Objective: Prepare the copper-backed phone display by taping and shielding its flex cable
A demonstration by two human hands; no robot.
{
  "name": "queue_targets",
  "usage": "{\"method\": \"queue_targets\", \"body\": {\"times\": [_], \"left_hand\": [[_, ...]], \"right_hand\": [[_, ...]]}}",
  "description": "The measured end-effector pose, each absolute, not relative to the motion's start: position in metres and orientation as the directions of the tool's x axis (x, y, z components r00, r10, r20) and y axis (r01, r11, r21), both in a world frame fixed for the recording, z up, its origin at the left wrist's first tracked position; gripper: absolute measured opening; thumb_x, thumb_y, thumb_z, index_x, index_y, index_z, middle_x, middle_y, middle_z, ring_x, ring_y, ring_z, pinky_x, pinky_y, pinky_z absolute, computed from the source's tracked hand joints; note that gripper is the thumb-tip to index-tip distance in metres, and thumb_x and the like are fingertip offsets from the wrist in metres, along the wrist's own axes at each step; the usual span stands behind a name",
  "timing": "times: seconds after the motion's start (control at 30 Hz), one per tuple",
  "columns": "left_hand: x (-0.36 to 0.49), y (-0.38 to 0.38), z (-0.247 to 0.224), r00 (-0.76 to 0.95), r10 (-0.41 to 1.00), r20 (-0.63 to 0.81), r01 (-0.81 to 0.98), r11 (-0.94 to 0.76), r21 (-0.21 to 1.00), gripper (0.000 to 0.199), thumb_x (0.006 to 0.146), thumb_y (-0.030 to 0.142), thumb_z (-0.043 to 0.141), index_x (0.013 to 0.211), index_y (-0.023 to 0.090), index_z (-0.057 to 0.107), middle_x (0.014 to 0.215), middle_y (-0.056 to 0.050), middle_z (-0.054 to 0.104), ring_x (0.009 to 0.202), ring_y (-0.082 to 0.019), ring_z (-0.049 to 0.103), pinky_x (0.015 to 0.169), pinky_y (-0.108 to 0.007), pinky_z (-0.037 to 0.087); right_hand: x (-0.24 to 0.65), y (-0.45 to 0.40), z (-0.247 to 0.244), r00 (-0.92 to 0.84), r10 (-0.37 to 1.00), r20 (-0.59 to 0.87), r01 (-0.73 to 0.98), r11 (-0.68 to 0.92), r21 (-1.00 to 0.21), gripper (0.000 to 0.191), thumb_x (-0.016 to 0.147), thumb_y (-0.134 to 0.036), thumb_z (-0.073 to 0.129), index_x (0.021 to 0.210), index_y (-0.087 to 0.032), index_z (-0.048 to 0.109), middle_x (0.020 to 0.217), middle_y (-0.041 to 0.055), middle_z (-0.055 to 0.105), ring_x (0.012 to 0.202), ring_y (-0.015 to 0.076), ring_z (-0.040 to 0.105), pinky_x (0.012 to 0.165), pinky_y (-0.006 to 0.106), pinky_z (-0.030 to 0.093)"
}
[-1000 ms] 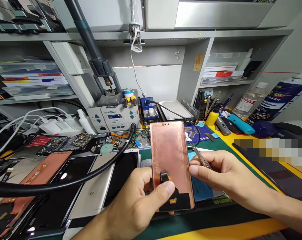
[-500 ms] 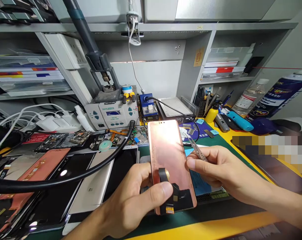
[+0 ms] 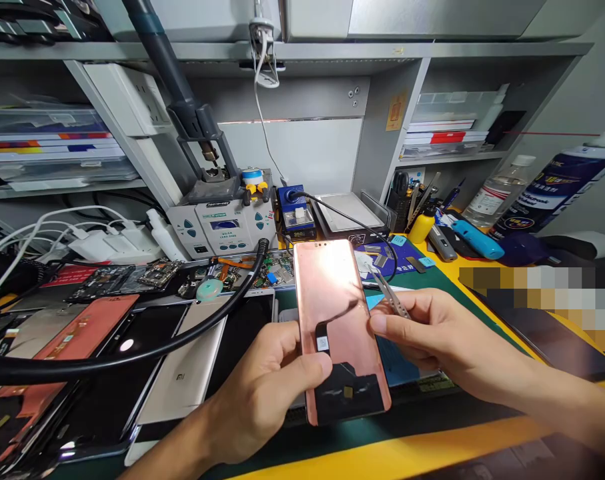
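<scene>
A phone screen point(image 3: 345, 340) is held up with its copper-coloured back toward me. My left hand point(image 3: 277, 380) grips its left edge, the thumb lying across the back near a black flex cable point(image 3: 322, 330) with a small white label. Black film with a small gold patch covers the lower end. In my right hand point(image 3: 422, 327) is a pair of metal tweezers point(image 3: 392, 297), tips pointing up and away from me. The right thumb and fingers also meet the screen's right edge. Fingers behind the screen are hidden.
Several phone parts, including a gold back cover point(image 3: 182, 373), lie at left under a thick black hose point(image 3: 182, 347). Behind stands a hot-air station point(image 3: 225, 227) beside circuit boards point(image 3: 242, 273). A spray can point(image 3: 557, 187) and a clear bottle point(image 3: 499, 190) stand at right.
The flex cable's gold-ended tail, which hung at the screen's lower edge, no longer shows there; the white label now faces me. My left thumb has shifted slightly left and up.
</scene>
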State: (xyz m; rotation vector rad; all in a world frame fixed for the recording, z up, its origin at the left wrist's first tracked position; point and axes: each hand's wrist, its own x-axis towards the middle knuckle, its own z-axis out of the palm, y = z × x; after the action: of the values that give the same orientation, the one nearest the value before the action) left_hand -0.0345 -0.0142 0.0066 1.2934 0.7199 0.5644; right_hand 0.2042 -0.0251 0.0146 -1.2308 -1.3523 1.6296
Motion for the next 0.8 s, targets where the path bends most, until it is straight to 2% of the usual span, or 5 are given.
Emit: {"method": "queue_targets", "body": {"times": [0.17,0.33,0.47,0.67,0.8], "left_hand": [[-0.033,-0.015,0.009,0.638,0.753,-0.16,0.057,0.16,0.985,0.031,0.094,0.04,0.053,0.079,0.014,0.062,0.073,0.001,0.051,0.066,-0.01,0.043,0.06,-0.021,0.037],[-0.03,-0.013,0.016,0.632,0.744,-0.217,0.076,0.219,0.973,0.038,0.093,0.047,0.051,0.082,0.014,0.064,0.075,-0.003,0.06,0.074,-0.017,0.057,0.067,-0.026,0.046],[-0.029,-0.013,0.02,0.602,0.76,-0.247,0.089,0.244,0.966,0.041,0.09,0.051,0.053,0.079,0.013,0.065,0.074,-0.005,0.063,0.08,-0.022,0.061,0.069,-0.029,0.049],[-0.03,-0.013,0.024,0.53,0.81,-0.25,0.108,0.228,0.968,0.042,0.091,0.046,0.052,0.07,0.014,0.067,0.071,-0.005,0.065,0.081,-0.022,0.06,0.074,-0.03,0.049],[-0.032,-0.014,0.016,0.518,0.813,-0.266,0.013,0.303,0.953,0.04,0.09,0.045,0.055,0.069,0.014,0.068,0.07,-0.004,0.067,0.072,-0.019,0.059,0.07,-0.028,0.049]], "right_hand": [[0.205,-0.026,0.013,-0.316,0.921,-0.227,0.074,-0.214,-0.974,0.042,0.088,-0.047,0.067,0.068,-0.019,0.043,0.052,-0.0092,0.028,0.046,0.0054,0.017,0.043,0.026,0.011],[0.205,-0.025,0.012,-0.316,0.921,-0.227,0.081,-0.212,-0.974,0.042,0.086,-0.049,0.068,0.069,-0.019,0.043,0.052,-0.0094,0.029,0.046,0.0053,0.017,0.043,0.026,0.011],[0.205,-0.025,0.012,-0.326,0.921,-0.213,0.07,-0.201,-0.977,0.042,0.087,-0.046,0.067,0.068,-0.019,0.042,0.052,-0.0095,0.027,0.046,0.0052,0.016,0.043,0.026,0.01],[0.204,-0.026,0.013,-0.328,0.921,-0.213,0.086,-0.195,-0.977,0.043,0.089,-0.046,0.065,0.067,-0.019,0.041,0.051,-0.0096,0.026,0.046,0.005,0.016,0.043,0.026,0.01],[0.204,-0.026,0.014,-0.311,0.925,-0.219,0.101,-0.197,-0.975,0.044,0.088,-0.048,0.066,0.066,-0.019,0.041,0.051,-0.0097,0.027,0.046,0.005,0.016,0.043,0.026,0.01]]}}
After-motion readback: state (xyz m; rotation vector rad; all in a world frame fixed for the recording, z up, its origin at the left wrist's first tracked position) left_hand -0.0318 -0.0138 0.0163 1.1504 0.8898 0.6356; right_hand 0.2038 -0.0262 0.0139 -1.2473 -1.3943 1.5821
